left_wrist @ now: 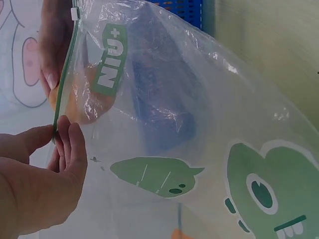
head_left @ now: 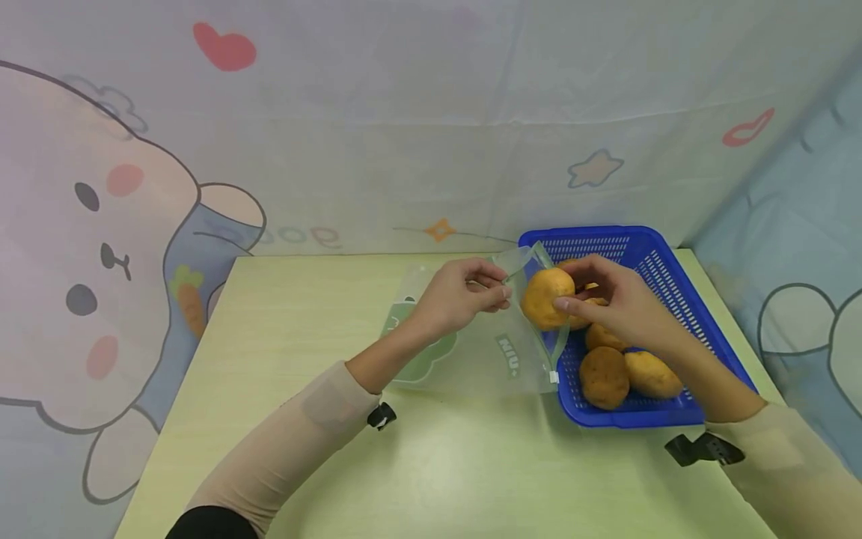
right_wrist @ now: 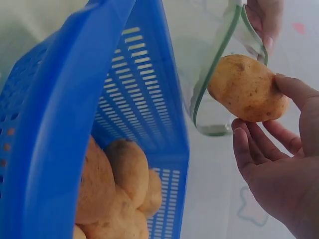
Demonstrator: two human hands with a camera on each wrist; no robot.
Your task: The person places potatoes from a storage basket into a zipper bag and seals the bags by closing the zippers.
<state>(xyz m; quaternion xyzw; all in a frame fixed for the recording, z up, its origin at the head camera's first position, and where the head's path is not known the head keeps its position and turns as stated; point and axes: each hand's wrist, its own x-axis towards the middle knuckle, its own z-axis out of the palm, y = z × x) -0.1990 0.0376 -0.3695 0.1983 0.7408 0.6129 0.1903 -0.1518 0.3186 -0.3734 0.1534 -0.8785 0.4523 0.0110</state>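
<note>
My left hand [head_left: 465,296] pinches the green-edged rim of a clear zip bag [left_wrist: 174,94] between thumb and fingers. The bag has green cartoon prints and a white slider [left_wrist: 75,13], and its mouth gapes toward the right. My right hand [head_left: 622,303] holds a potato [right_wrist: 246,88] with the thumb on one side and fingers on the other. In the right wrist view the potato's far end is within the bag's opening. Under the right hand and forearm stands a blue plastic basket [head_left: 673,281] with several potatoes [right_wrist: 127,167] inside.
The pale wooden table [head_left: 316,322] carries the bag and the basket, with the basket at its back right. Behind it hangs a printed cloth [head_left: 377,150] with cartoon figures. The basket's raised wall [right_wrist: 164,99] stands beside the bag's mouth.
</note>
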